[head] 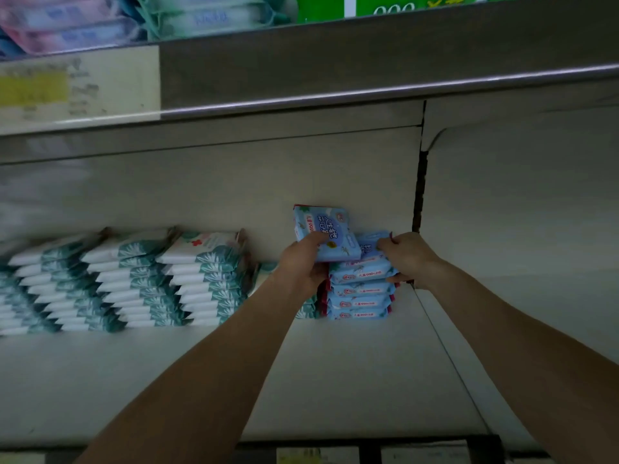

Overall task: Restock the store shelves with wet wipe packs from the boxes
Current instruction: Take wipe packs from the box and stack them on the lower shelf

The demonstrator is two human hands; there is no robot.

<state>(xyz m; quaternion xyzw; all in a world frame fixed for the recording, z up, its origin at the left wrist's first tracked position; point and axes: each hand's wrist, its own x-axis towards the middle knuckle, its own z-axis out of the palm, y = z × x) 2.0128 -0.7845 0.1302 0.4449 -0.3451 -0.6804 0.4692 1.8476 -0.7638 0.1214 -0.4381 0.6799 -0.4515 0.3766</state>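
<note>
**Tilted blue pack met the blue stack deep on the shelf**

The left grip held the tilted blue pack, with the thumb laid across its printed face and the fingers tucked beneath. The pack rose just above and beyond that grip, and its lower edge touched the top of the blue stack. The right grip was closed on the upper part of the blue stack, fingers curled over the topmost pack and the thumb pressed against the stack's side lower down. The stack stood between the two grips and reached below both to the shelf, several packs high, with labelled edges facing out. Whether the left grip also touched the stack could not be told.

To the left of the left grip, teal-and-white packs lay in leaning piles along the back of the same shelf. The nearest pile sat just beside the left wrist and was partly hidden by the forearm. Just above the right grip a dark vertical gap split the back panel. High above both grips ran the metal rail of the upper shelf, with a blurred price label far off to the left. Above the rail sat pink packs, pale green packs and a green box, all too blurred to read
</note>
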